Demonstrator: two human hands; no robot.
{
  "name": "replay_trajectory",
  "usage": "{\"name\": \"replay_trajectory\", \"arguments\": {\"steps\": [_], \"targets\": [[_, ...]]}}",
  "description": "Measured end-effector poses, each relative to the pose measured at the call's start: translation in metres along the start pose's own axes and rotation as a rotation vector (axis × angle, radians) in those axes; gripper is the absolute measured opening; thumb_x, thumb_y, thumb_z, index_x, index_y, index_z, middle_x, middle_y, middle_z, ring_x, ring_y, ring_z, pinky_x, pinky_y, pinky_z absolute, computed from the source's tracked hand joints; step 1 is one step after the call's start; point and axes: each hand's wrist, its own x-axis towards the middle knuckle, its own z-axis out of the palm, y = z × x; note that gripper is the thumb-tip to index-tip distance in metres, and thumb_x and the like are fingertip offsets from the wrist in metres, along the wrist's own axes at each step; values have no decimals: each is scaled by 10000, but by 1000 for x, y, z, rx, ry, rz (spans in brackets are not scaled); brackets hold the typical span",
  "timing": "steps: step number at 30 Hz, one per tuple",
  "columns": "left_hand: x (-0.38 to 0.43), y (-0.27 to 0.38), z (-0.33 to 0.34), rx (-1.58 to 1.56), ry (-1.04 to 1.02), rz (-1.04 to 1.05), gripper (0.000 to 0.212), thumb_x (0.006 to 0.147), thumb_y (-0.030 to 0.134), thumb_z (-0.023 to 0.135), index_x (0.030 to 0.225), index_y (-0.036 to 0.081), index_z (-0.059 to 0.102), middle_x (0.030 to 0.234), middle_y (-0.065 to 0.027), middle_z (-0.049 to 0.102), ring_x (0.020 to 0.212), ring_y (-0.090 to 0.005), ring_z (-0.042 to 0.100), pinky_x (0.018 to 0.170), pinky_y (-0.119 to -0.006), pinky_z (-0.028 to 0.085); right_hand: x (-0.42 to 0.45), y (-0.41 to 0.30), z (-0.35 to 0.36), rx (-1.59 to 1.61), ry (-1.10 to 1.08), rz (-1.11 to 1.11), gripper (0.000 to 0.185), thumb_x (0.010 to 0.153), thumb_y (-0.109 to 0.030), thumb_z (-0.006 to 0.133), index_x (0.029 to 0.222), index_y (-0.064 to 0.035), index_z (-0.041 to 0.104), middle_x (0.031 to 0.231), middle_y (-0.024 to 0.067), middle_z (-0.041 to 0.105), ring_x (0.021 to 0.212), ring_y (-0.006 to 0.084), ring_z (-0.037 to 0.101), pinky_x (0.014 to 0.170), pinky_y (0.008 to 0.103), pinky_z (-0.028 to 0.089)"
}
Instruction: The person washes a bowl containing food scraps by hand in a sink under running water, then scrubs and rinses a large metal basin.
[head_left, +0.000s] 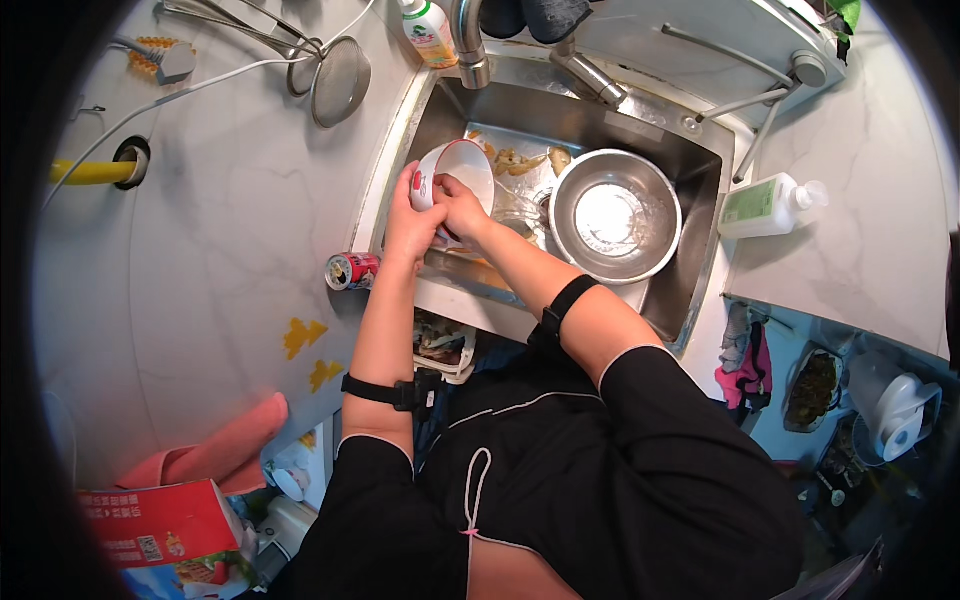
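Observation:
A white bowl (474, 174) with a red rim and a red motif is tilted on its side over the left part of the steel sink (694, 315). My left hand (412, 225) grips it from the outside at the left. The fingers of my right hand (459, 208) reach into its opening; whether they hold anything there is hidden. To the right, a round stainless steel basin (667, 225) rests in the sink with what looks like shallow water in it. Yellowish food scraps (514, 161) lie on the sink floor behind the bowl.
A faucet spout (474, 64) and a second metal spout (592, 79) reach over the sink's back edge. A soap bottle (429, 37) stands at the back left, a white pump bottle (757, 206) at the right. A red drink can (352, 271) is by the front left corner. Strainers (341, 82) hang left.

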Motion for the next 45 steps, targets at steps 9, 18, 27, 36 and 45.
{"name": "replay_trajectory", "arguments": {"steps": [9,18,27,36,45], "targets": [[-2,33,-8,649,103,197,742,619,126,632,1321,210,406,1087,-198,520,950,-355,499,885,-387,432,-9,-16,33,657,-115,-49,326,921,-264,464,1207,-108,472,1078,81,592,938,206,592,814,364,489],[-18,67,8,841,150,180,733,632,132,623,1322,254,409,1073,-210,471,990,-366,514,862,-380,448,-9,-21,35,832,-138,84,272,873,-198,463,1080,-49,558,1016,111,617,901,233,604,795,395,494],[-33,94,18,995,194,154,728,647,151,646,1322,278,406,1127,-226,408,880,-391,568,845,-385,460,-17,-26,42,852,-148,-7,381,899,-369,452,1107,-63,541,1027,100,615,905,231,599,791,365,485],[0,-24,-20,-277,-174,-306,605,760,68,433,1344,181,323,1121,-113,519,843,-267,618,543,-424,564,0,-6,-4,-569,256,-105,359,890,-279,461,1058,20,566,1015,184,601,917,302,588,792,382,463],[-31,-64,-8,-495,-131,-356,654,731,15,370,1351,202,278,1239,-147,435,1019,-346,551,649,-549,546,-87,-96,-27,-1203,466,-1186,297,695,-32,612,988,-30,558,1033,156,549,1011,321,515,898,388,419]]}}
